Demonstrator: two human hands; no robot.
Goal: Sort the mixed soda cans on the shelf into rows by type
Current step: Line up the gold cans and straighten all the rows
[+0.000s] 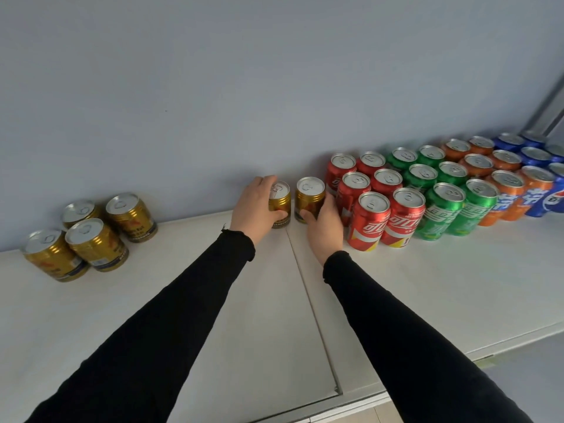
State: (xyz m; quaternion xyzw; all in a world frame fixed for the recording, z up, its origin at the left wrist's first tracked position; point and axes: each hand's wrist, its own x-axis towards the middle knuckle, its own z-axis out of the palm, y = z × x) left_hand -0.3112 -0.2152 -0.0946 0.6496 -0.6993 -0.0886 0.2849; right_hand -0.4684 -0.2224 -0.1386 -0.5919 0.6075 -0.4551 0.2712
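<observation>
Head view: on the white shelf (pixel 396 285), the left hand (pixel 254 206) grips one short gold can (pixel 280 206), fingers curled round it. At its 3 o'clock the right hand (pixel 325 227) grips a second gold can (pixel 309 198). Four more gold cans (pixel 97 244) stand at 9 o'clock. At 3 o'clock stand sorted rows: red cans (pixel 369 219), green cans (pixel 442 209), orange cans (pixel 506 190), blue cans (pixel 534 154).

There is one view only, from the camera on my head. It looks forward and down, wide-angled, over my black sleeves onto the flat white shelf (pixel 396 288), close enough that its front edge falls low in frame. Behind the shelf rises the plain pale blue wall (pixel 213 71).
</observation>
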